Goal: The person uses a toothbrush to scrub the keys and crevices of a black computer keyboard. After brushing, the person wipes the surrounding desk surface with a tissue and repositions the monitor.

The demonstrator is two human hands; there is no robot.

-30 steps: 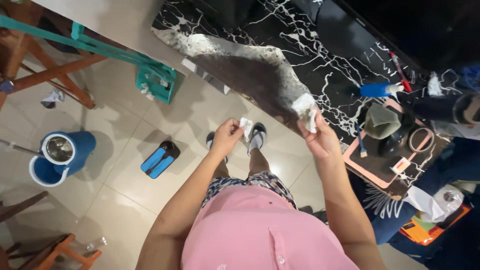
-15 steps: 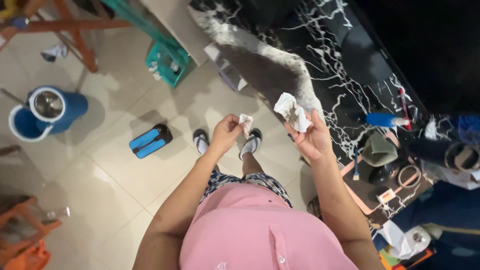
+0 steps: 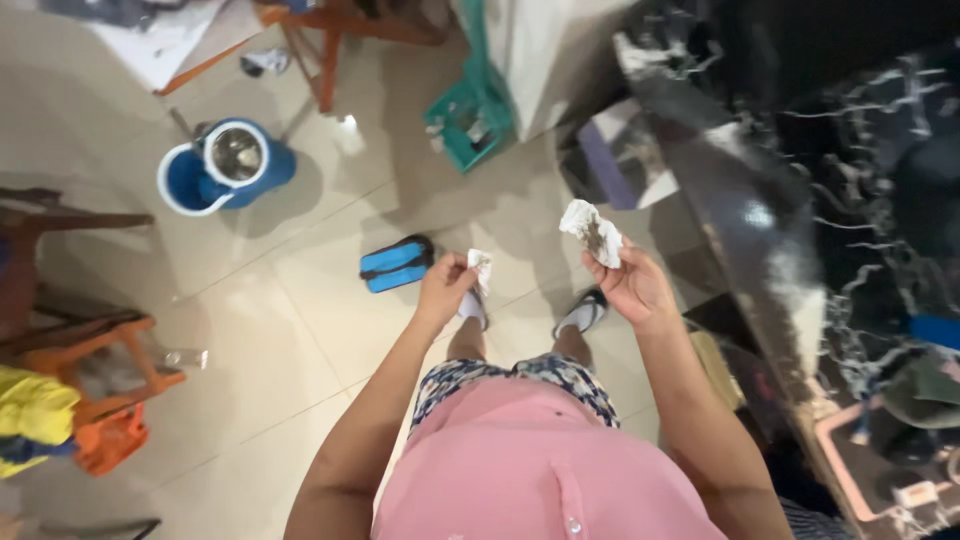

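My left hand [image 3: 445,285] pinches a small white scrap of tissue [image 3: 480,265] in front of my body, above my feet. My right hand [image 3: 630,285] holds a larger crumpled white tissue [image 3: 590,232] with dark stains, raised beside the edge of the black marble-patterned counter [image 3: 800,200]. Both hands are at about the same height, a short gap between them.
On the tiled floor lie a blue and black pad [image 3: 395,265], a blue mop bucket [image 3: 225,165] and a teal basket [image 3: 470,120]. Orange stools [image 3: 110,390] stand at the left. A pink tray [image 3: 880,460] with small items sits on the counter at the lower right.
I have turned left, away from the counter. The counter now lies at the right edge, and both hands with their tissues hang over the floor.
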